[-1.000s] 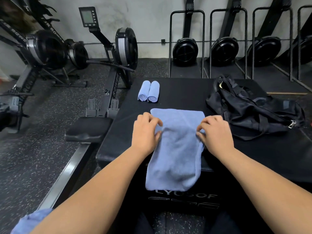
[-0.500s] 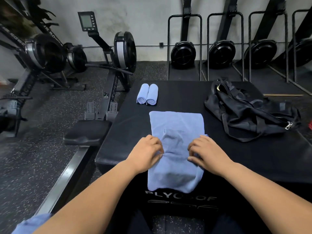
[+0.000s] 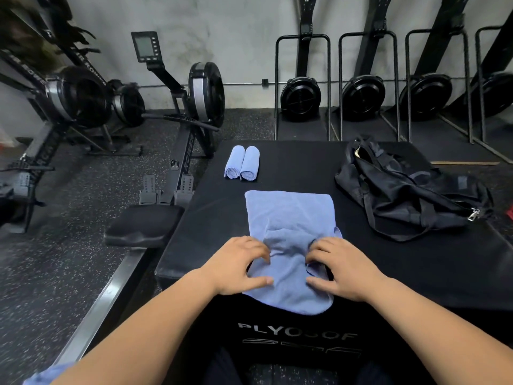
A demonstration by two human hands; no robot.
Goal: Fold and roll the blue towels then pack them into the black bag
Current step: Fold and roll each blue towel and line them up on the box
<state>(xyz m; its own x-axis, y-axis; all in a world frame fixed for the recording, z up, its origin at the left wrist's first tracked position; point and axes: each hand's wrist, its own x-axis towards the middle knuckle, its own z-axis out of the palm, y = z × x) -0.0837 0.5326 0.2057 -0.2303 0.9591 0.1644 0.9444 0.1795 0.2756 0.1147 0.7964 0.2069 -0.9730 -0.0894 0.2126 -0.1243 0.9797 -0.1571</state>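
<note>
Lying slumped rt of blue towel [image 3: 288, 215], black bag [image 3: 410, 195], contents unseen.

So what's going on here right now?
A person is working on a blue towel spread on the black plyo box. The left hand and right hand both grip its near half, fingers curled into bunched fabric, apparently to start the roll. Two rolled towels lie side by side at the box's far left. The black bag lies slumped at the right, with no towel visible in it.
</note>
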